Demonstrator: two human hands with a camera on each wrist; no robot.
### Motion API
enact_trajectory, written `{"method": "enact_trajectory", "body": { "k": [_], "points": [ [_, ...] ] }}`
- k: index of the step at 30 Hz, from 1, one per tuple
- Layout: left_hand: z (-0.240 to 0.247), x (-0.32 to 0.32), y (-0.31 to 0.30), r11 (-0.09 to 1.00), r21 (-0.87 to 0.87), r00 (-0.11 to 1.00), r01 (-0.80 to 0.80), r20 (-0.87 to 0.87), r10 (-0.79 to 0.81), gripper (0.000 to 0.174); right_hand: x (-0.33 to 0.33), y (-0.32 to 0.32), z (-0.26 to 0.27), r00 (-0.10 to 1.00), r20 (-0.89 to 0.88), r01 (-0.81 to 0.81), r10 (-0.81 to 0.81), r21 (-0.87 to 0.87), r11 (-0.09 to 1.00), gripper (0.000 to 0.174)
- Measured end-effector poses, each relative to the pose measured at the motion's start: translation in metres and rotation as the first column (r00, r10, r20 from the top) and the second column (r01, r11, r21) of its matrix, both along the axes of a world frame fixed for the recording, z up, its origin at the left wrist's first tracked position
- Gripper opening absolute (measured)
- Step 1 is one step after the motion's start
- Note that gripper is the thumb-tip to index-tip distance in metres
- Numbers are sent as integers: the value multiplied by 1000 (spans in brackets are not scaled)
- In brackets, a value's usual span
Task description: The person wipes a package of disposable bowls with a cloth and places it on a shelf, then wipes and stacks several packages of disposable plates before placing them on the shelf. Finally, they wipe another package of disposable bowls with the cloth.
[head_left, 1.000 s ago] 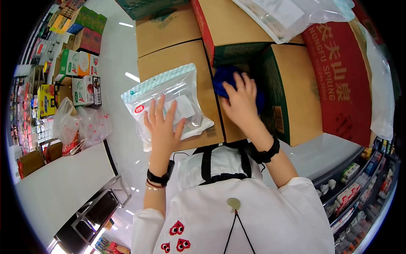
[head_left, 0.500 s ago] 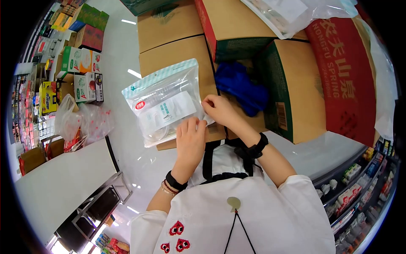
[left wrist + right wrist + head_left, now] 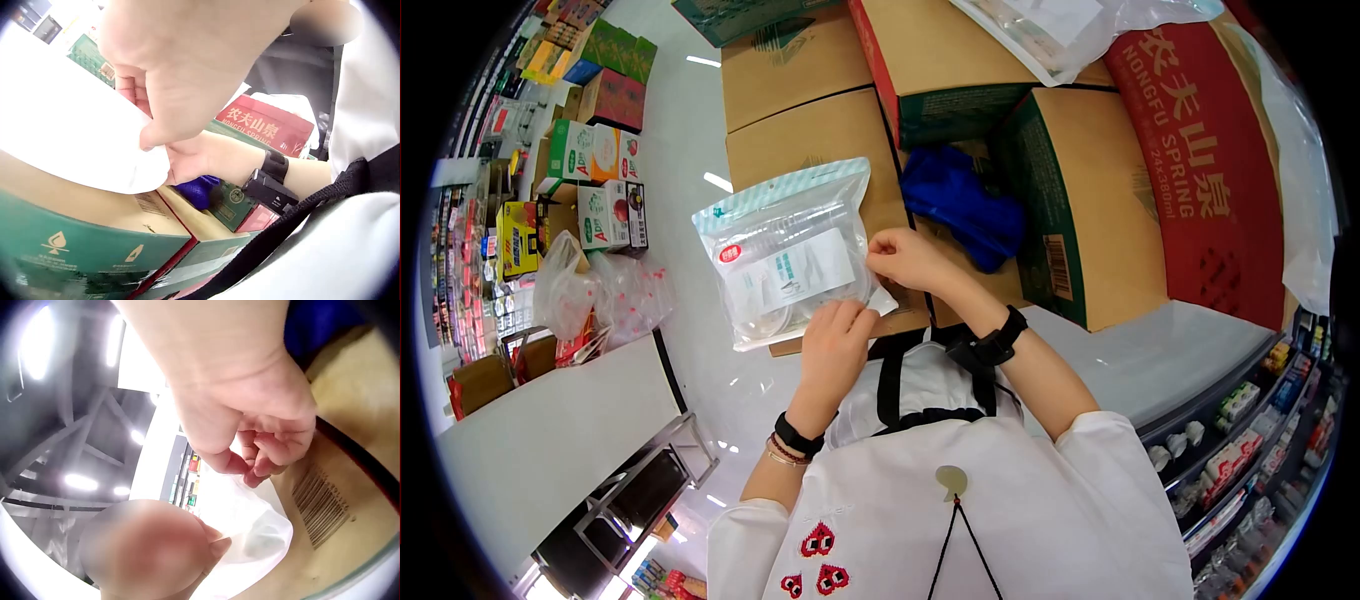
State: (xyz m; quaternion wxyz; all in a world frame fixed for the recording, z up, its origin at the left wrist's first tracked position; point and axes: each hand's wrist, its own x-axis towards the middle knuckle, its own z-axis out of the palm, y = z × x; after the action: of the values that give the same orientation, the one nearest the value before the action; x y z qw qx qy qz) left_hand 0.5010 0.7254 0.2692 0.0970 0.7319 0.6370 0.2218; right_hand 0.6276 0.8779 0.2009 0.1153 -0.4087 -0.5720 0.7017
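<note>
A clear zip-top bag with a white label and clear plastic items inside lies over the brown cartons. My left hand pinches its near edge between thumb and fingers; from the left wrist view, the bag's white back stands lifted off the carton at that edge. My right hand pinches the bag's right edge with curled fingertips, plainest in the right wrist view, where the hand is above a barcode. Right of that hand, a bundle of blue cloth sits in the gap between cartons.
Green-and-brown cartons stand to the right, beside a red Nongfu Spring carton. Another clear bag lies on top at the back. Drink boxes and shelves line the left; a shelf of goods is at lower right.
My right hand has left the blue cloth and come to the bag's right edge. My left hand, earlier spread on the bag, has moved to its near edge. The bag has shifted slightly.
</note>
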Motion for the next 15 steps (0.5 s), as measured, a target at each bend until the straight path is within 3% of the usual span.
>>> {"method": "enact_trajectory", "body": {
  "k": [8,12,15],
  "points": [
    [0,-10,-14,1000,-5,999,21,-32,-21,20,22,-1,27,989,138,6,-55,332,943,21],
    [-8,-1,-14,999,16,994,39,-104,-37,26,24,-8,18,975,206,8,-81,330,944,17],
    [-9,2,-15,1000,11,997,29,-78,-28,29,23,-21,23,970,190,112,-150,195,974,19]
  ]
}}
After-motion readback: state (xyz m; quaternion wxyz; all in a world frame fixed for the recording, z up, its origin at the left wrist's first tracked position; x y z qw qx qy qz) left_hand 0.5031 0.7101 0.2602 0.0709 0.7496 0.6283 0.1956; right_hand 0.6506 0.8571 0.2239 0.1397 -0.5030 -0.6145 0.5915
